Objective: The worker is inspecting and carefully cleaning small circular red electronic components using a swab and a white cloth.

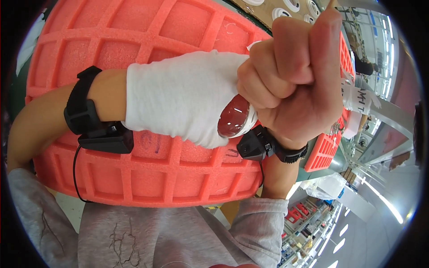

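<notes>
My left hand (183, 96) wears a white glove and is closed around a rounded part (233, 117) with a glossy dark red dome and a white rim. Much of that part is hidden by the glove and by my other hand. My bare right hand (295, 71) crosses close over it, its fingers curled tightly in. Whatever those fingers grip, if anything, stays out of sight. Beneath both hands lies a pink foam tray (111, 178) with square recesses.
Several white ring-shaped parts (292, 5) lie on a brown board at the top. Another pink tray (322, 154) sits to the right, near a metal post with white tape (357, 99). Shelving (295, 241) stands farther off at the lower right.
</notes>
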Demonstrator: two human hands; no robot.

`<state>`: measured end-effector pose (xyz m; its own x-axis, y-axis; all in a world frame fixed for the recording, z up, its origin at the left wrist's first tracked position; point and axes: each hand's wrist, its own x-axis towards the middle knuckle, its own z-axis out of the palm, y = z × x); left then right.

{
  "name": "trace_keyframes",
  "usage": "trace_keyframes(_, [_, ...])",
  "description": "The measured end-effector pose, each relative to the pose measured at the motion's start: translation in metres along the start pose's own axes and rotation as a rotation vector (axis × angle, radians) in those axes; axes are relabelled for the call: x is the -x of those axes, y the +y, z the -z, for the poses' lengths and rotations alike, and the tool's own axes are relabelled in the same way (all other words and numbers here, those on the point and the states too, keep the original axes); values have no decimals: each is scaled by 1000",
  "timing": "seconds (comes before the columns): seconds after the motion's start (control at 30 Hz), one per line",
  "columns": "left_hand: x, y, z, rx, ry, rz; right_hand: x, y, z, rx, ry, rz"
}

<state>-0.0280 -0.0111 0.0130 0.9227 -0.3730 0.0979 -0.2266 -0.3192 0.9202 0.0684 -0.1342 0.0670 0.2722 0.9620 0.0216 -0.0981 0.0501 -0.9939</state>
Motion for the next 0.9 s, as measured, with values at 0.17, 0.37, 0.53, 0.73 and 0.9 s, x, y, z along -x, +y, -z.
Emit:
trace_keyframes(0.17, [-1, 2, 0, -94, -29, -44, 0, 1, -1, -47, -5, 18])
trace_keyframes(0.37, [8, 1, 9, 140, 71, -87, 12, 3, -14, -131, 2, 21])
trace_keyframes(0.53, [7, 6, 9, 94, -24, 74, 11, 1, -17, -212, 16, 25])
trace_keyframes(0.73, [9, 10, 13, 218, 10, 2, 13, 4, -15, -286, 30, 44])
trace_keyframes(0.9, [10, 0, -1, 76, 124, -98, 7, 6, -16, -356, 12, 68])
